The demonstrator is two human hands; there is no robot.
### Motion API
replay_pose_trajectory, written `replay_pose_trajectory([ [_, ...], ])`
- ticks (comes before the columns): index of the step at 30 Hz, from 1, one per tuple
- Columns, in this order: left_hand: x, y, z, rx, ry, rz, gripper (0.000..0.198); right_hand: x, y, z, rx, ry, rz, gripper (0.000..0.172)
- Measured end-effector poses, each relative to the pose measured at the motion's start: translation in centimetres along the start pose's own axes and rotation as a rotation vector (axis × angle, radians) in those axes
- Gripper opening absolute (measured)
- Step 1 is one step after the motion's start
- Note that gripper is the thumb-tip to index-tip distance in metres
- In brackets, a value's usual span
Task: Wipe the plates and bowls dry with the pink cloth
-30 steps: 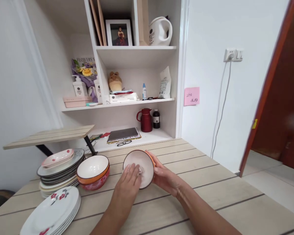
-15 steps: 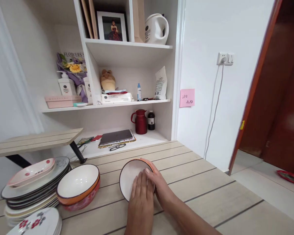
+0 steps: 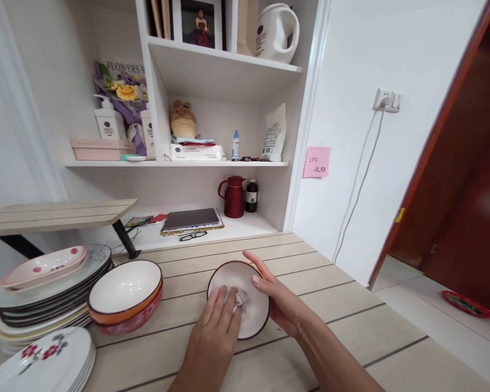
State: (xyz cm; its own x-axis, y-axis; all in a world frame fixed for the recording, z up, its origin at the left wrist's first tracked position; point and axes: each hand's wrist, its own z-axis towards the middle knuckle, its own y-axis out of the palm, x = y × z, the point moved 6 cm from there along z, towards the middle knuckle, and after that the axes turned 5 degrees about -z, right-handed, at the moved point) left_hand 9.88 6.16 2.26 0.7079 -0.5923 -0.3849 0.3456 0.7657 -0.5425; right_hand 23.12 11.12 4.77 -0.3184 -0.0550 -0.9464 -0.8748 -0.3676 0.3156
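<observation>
A bowl (image 3: 256, 316) with a white inside and a dark rim is tilted towards me above the table. My right hand (image 3: 278, 291) grips its right side, thumb over the rim and fingers around the outside. Inside the bowl, my left hand (image 3: 220, 321) presses a crumpled white tissue (image 3: 240, 298) against the surface, and the fingers partly cover it. To the left stands a white bowl with an orange outside (image 3: 124, 288), nested in a red-patterned bowl (image 3: 136, 321).
Stacked plates (image 3: 44, 296) topped by a pink-rimmed oval dish (image 3: 44, 267) stand at the left. Flowered plates (image 3: 44, 362) are stacked in front. A low wooden shelf (image 3: 57, 215) rises behind them. A laptop (image 3: 191, 219), glasses (image 3: 193, 236) and red jug (image 3: 234, 198) occupy the back ledge.
My left hand has slid left and down across the bowl's inside, uncovering the white tissue. The bowl has shifted slightly right with my right hand. The camera view has tilted a little.
</observation>
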Motion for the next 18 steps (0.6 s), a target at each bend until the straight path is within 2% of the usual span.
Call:
replay_pose_trajectory([
  [5,-0.9,0.2,-0.7,-0.025,-0.116,0.027,0.039,1.7,2.2,0.9,0.01,-0.082,0.221,0.086],
  [9,-1.2,0.7,-1.3,-0.023,-0.207,0.038,0.042,3.1,3.4,1.3,0.047,-0.084,0.128,0.098],
  [14,-0.9,1.2,-1.2,-0.011,-0.126,-0.081,0.047,3.0,2.7,1.1,0.207,-0.177,-0.077,0.08],
  [18,-0.5,1.8,-0.7,-0.035,-0.045,-0.112,0.039,2.7,1.9,1.3,0.182,-0.108,-0.169,0.066],
])
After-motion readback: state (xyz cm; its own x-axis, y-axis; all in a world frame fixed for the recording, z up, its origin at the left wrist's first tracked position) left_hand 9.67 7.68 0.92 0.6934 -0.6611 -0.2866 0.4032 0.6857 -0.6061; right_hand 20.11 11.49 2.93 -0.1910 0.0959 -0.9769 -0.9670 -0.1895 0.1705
